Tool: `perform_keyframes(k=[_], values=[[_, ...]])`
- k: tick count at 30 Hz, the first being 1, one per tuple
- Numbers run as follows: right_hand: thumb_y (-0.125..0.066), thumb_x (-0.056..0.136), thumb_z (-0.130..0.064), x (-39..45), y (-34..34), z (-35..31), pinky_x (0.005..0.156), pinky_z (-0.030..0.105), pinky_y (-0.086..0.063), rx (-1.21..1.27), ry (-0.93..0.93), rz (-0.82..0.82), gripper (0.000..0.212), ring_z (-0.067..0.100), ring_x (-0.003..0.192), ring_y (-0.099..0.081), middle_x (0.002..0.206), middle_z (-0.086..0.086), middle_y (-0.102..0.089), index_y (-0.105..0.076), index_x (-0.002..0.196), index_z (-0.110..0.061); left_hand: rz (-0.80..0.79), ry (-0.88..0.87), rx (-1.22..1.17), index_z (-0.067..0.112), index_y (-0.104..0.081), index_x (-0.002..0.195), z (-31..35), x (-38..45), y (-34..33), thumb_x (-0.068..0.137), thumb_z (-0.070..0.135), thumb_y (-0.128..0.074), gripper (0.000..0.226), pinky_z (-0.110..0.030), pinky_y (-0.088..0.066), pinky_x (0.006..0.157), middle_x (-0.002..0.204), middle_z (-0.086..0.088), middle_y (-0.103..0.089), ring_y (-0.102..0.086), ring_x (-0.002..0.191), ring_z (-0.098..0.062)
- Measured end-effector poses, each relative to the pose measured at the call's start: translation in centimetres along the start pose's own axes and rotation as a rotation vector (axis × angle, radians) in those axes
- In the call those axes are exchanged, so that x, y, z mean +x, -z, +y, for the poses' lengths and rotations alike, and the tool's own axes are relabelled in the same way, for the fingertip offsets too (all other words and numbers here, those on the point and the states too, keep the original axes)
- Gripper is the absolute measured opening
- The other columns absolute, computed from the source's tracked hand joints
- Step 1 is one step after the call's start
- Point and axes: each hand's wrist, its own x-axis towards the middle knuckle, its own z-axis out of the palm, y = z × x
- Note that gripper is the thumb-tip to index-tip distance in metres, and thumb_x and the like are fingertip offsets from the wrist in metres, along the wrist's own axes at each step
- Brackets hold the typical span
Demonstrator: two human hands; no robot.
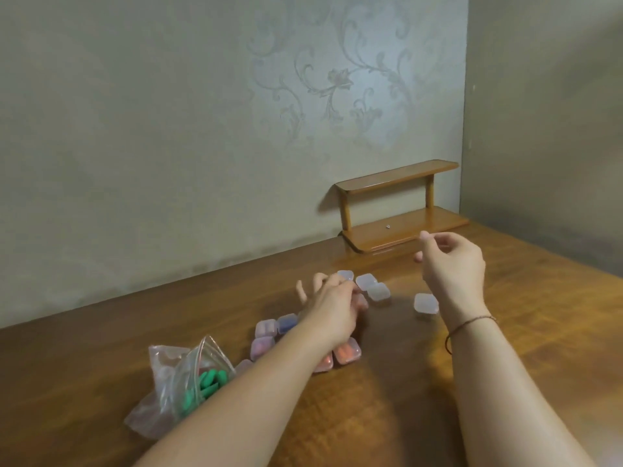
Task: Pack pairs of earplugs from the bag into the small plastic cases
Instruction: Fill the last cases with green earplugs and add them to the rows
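Room corner. Rear wall: pale grey-green wallpaper with a faint floral scroll pattern toward its right. Side wall: plain, same tone, shadowed lower down. Foreground: glossy brown wooden bench with visible grain. A small 2-tier wooden shelf stands on the bench against the rear wall, near the corner. Light soft, reflecting off the wood.

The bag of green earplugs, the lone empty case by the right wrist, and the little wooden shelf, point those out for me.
bag of green earplugs [175, 382], head view, on its clear plastic front.
lone empty case [425, 303], head view, on its lid.
wooden shelf [397, 175], head view, on the top board.
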Motion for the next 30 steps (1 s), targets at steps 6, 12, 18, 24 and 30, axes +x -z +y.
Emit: perform_keyframes(k=[6,12,18,24,30], values=[[-0.056,0.087,-0.014,1.6,2.3,0.1,0.082,0.038,-0.053,-0.536,-0.088,-0.075,0.035,0.025,0.107,-0.058,0.118,0.001,-0.065,-0.062,0.117,-0.031,-0.001,0.055,0.048,0.036,-0.062,0.120,-1.0,1.1,-0.5,0.099,0.036,-0.049,0.025,-0.046,-0.020,0.103,0.126,0.004,-0.046,-0.030,0.121,-0.020],[-0.068,0.081,-0.007,1.0,1.6,0.7,0.089,0.040,-0.055,-0.728,-0.246,-0.556,0.047,0.026,0.105,-0.060,0.124,0.007,-0.061,-0.060,0.123,-0.024,0.048,0.041,-0.076,0.033,-0.053,0.132,-1.7,0.9,0.5,0.097,0.039,-0.051,0.036,-0.042,-0.027,0.101,0.130,0.007,-0.049,-0.033,0.125,-0.018],[-0.067,0.085,-0.010,0.6,0.9,0.3,0.085,0.035,-0.054,-0.786,-0.179,-0.543,0.032,0.025,0.099,-0.060,0.117,0.009,-0.063,-0.066,0.116,-0.020,0.199,-0.090,-0.404,0.026,-0.063,0.120,-3.4,-2.9,4.1,0.096,0.025,-0.060,0.024,-0.019,-0.042,0.093,0.115,0.011,-0.058,-0.050,0.109,-0.005],[-0.068,0.086,-0.033,-5.6,-2.1,-4.8,0.074,0.021,-0.050,-0.430,0.483,-0.613,0.032,0.004,0.088,-0.060,0.106,-0.012,-0.065,-0.060,0.117,-0.028,0.144,0.070,-1.113,0.013,-0.064,0.115,-6.4,-11.2,8.9,0.094,0.027,-0.056,0.026,-0.033,-0.058,0.085,0.107,-0.010,-0.072,-0.071,0.098,-0.021],[-0.075,0.084,-0.026,-15.3,-5.9,-6.9,0.078,0.013,-0.044,-0.094,0.842,-1.057,0.028,0.001,0.098,-0.060,0.099,-0.018,-0.064,-0.061,0.107,-0.022,-0.087,0.270,-1.644,0.005,-0.076,0.099,-10.6,-17.8,9.3,0.094,0.041,-0.056,0.041,-0.043,-0.055,0.088,0.091,-0.016,-0.073,-0.070,0.087,-0.028]])
